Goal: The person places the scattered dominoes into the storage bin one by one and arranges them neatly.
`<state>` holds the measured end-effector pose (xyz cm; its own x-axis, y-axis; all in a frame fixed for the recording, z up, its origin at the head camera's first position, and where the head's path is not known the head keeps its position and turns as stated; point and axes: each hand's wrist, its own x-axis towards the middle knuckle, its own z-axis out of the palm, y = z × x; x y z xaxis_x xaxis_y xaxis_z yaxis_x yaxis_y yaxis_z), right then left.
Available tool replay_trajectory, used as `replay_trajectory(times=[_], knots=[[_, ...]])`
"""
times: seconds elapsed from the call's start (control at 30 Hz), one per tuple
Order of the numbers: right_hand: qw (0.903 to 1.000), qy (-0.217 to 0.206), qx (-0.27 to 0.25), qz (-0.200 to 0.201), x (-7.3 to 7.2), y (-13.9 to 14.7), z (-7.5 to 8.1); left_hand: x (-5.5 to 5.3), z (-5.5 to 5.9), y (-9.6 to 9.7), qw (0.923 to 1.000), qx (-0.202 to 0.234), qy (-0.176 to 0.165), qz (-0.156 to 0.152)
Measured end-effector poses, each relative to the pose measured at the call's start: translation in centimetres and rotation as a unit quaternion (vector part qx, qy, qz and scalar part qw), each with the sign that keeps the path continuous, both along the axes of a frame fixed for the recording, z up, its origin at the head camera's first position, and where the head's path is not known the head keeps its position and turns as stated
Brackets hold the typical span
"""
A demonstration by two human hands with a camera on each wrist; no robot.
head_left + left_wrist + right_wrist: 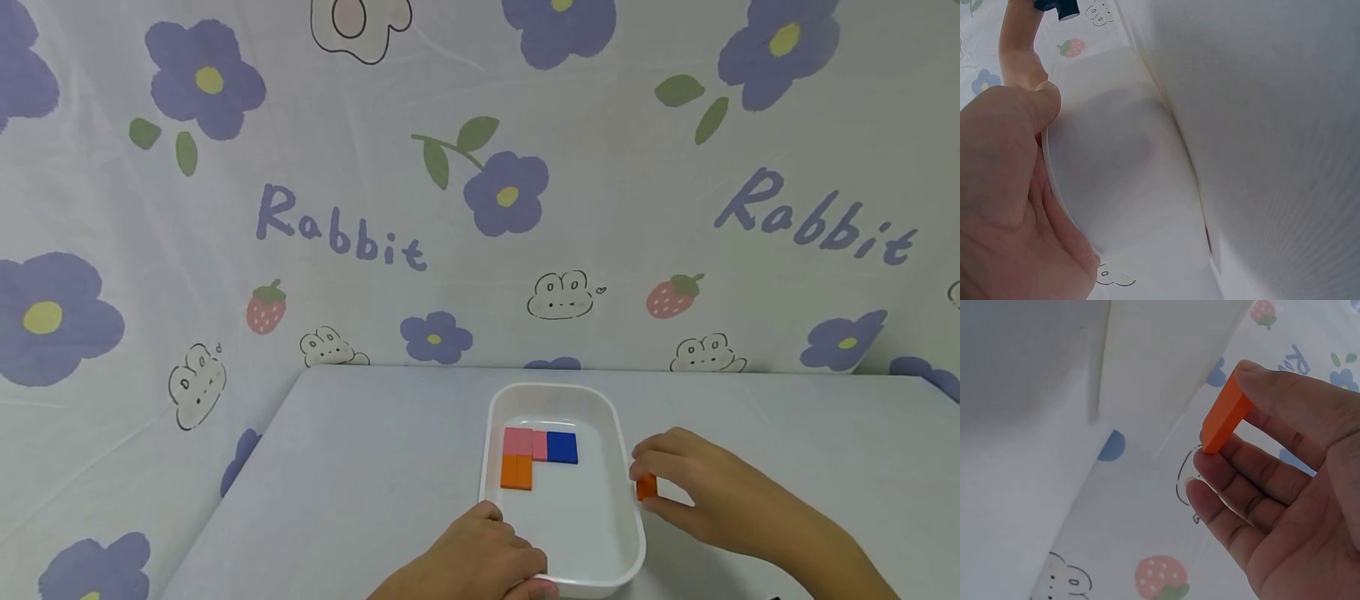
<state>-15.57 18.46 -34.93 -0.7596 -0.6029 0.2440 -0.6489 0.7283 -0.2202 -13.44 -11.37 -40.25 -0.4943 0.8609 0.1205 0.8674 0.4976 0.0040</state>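
Observation:
A white plastic tray stands on the table, and my left hand grips its near left corner. In the left wrist view the thumb lies over the rim, fingers against the wall. Just outside the tray's right wall, my right hand pinches a thin orange block between thumb and fingertips; the right wrist view shows the block tilted. Inside the tray, pink blocks lie flat beside a blue block. Orange blocks touch the pink ones on the near side.
The white tabletop extends to both sides of the tray. Behind it hangs a white cloth printed with purple flowers, rabbits and strawberries. The tray's raised wall stands between my right hand and the blocks inside.

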Motion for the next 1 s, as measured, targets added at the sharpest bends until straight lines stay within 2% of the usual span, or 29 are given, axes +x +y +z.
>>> replay_trajectory(times=[0.2, 0.47, 0.53, 0.67, 0.77, 0.9, 1.0], knots=[[0.9999, -0.012, 0.000, 0.010, -0.3, -0.6, -0.1, -0.1, 0.2, 0.1, 0.9988, -0.010, -0.047, 0.011], [0.9996, -0.022, -0.004, 0.016, -0.3, -1.0, -0.3, 0.0, 0.2, 0.2, 0.9979, -0.013, -0.062, 0.013], [0.9996, -0.016, -0.004, 0.022, -0.4, -1.1, -0.4, -0.1, 0.2, 0.2, 0.9982, -0.012, -0.057, 0.011], [0.9992, -0.007, -0.003, 0.038, -0.6, -1.5, -0.5, -0.1, 0.4, 0.3, 0.9939, -0.010, -0.107, 0.027], [0.9989, -0.018, -0.002, 0.042, -0.8, -1.9, -0.6, -0.2, 0.5, 0.3, 0.9891, -0.009, -0.141, 0.040], [0.9984, -0.028, 0.001, 0.049, -1.0, -2.4, -0.8, -0.1, 0.5, 0.4, 0.9895, -0.012, -0.138, 0.040], [0.9982, -0.018, 0.001, 0.057, -1.1, -2.8, -1.1, -0.1, 0.4, 0.4, 0.9914, -0.014, -0.125, 0.038]])
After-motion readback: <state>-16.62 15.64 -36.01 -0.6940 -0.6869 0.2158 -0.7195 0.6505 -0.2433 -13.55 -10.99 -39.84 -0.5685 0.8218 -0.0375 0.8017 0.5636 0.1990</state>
